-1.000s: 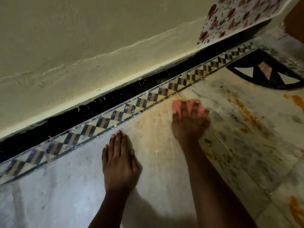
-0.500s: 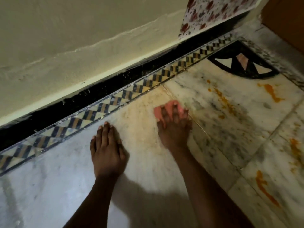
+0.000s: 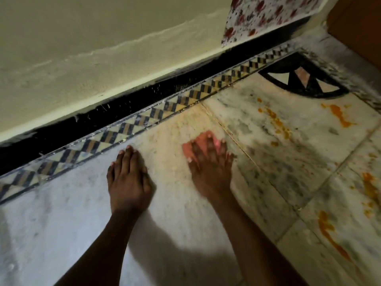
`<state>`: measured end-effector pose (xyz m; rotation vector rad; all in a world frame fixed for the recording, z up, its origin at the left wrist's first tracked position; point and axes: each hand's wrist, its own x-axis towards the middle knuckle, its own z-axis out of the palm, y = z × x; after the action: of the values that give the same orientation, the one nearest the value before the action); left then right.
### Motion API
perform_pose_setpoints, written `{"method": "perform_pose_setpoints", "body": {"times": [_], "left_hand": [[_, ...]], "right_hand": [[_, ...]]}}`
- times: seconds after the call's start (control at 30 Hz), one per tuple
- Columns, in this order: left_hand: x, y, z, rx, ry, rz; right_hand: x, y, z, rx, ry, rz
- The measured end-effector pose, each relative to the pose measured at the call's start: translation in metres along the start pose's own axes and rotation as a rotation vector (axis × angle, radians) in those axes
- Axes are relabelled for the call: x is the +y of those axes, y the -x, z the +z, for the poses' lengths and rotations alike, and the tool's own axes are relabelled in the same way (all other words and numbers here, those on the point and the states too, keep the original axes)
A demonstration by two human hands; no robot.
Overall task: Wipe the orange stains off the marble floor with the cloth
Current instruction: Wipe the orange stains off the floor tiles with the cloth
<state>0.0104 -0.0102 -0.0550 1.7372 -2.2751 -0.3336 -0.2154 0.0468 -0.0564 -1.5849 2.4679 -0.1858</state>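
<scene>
No brands, labels or readable writing anywhere in frame.

Right hand (image 3: 208,162), centre of frame, lies palm down with fingers spread, pressing a pink cloth (image 3: 203,140) flat onto the marble floor (image 3: 61,234). Only the cloth's far edge and left corner show past the fingertips; the rest is hidden under the hand. Hand and cloth are motion-blurred, so the cloth's shape and folds are hard to make out.

Left hand (image 3: 128,180), centre-left, rests flat on the floor with fingers together, holding nothing; its fingertips are just beside the patterned border strip (image 3: 127,126).

Orange stains: a dotted streak (image 3: 276,122) right of the cloth across a tile joint, a splash (image 3: 340,115) at upper right, and long smears (image 3: 329,234) at lower right. All lie apart from the cloth. A faint yellowish haze covers the tile around and beyond the cloth.

The border strip runs diagonally from lower left to upper right, a black band (image 3: 103,120) behind it, then the cream wall (image 3: 82,48). A floral-print fabric (image 3: 263,15) at top right is cut off by the frame edge. A black curved inlay (image 3: 305,79) sits in the upper-right corner. A brown wooden surface (image 3: 360,27) at far right is cropped; cannot tell what it is. Both forearms exit at the bottom edge.
</scene>
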Motion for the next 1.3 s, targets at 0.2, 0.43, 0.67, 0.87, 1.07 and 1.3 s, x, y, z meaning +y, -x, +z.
{"method": "perform_pose_setpoints", "body": {"times": [0.2, 0.43, 0.67, 0.87, 1.07, 1.3], "left_hand": [[0.0, 0.002, -0.004, -0.003, 0.022, -0.002], [0.0, 0.001, 0.001, -0.001, 0.019, 0.006], [0.003, 0.001, -0.004, -0.014, 0.03, -0.006], [0.0, 0.0, 0.003, 0.003, 0.022, -0.001], [0.005, 0.002, -0.007, -0.007, 0.017, -0.002], [0.003, 0.002, -0.001, 0.029, 0.024, 0.019]], "right_hand": [[0.069, 0.118, 0.005, 0.003, 0.097, 0.177], [0.002, -0.034, -0.005, 0.05, -0.032, 0.22], [0.05, 0.116, -0.006, -0.009, 0.059, -0.114], [0.027, -0.042, -0.015, 0.049, -0.141, 0.386], [0.0, 0.102, 0.007, 0.007, 0.013, -0.167], [0.061, 0.016, -0.015, 0.077, -0.137, 0.45]]}}
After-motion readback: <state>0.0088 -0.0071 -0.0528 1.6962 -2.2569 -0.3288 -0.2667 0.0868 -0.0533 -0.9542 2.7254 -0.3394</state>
